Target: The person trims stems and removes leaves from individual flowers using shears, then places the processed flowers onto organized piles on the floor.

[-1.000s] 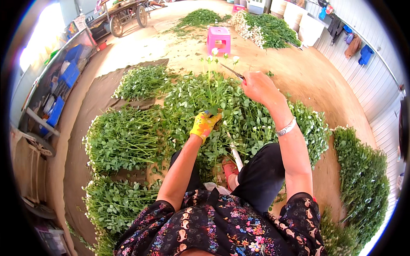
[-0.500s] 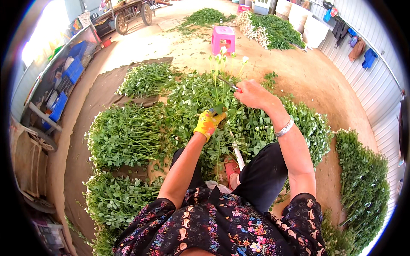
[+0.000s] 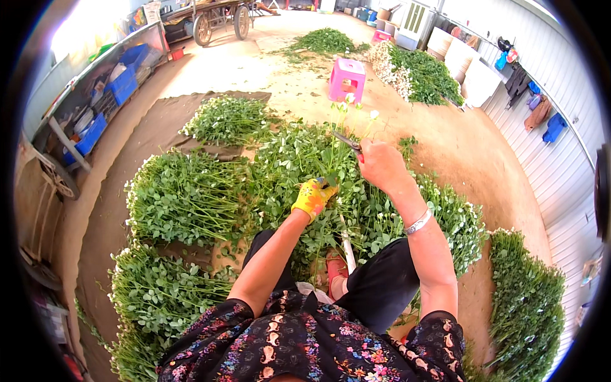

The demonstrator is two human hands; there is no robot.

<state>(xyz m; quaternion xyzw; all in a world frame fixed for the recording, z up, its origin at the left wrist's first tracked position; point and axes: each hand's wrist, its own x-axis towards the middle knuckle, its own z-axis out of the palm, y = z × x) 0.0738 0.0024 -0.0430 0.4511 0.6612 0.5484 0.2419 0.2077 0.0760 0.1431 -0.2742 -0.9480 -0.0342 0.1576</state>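
Note:
My left hand (image 3: 313, 197), in a yellow patterned glove, is closed round the lower part of a tall white-flowered stem (image 3: 374, 114). Small white blooms top it, well above the glove. In my bare right hand (image 3: 384, 167) is a pair of pruning shears (image 3: 347, 141) with a red handle. Their blades point up and left, beside the upper stem; whether they touch it I cannot tell. Beneath both hands spreads a loose heap of leafy cut stems (image 3: 286, 153). A pale pole (image 3: 347, 248) stands between my knees.
Sorted flower bundles lie left (image 3: 184, 197) and right (image 3: 528, 293) of me. Ahead are a pink stool (image 3: 347, 79), more piled stems (image 3: 423, 76) and a wheeled cart (image 3: 219, 19). Blue crates (image 3: 123, 86) line the left wall; bags and clothes hang along the right one.
The view has tilted up and shifted slightly, so the surroundings sit lower in the picture. Both hands keep their grips; the shears remain near the top of the stem.

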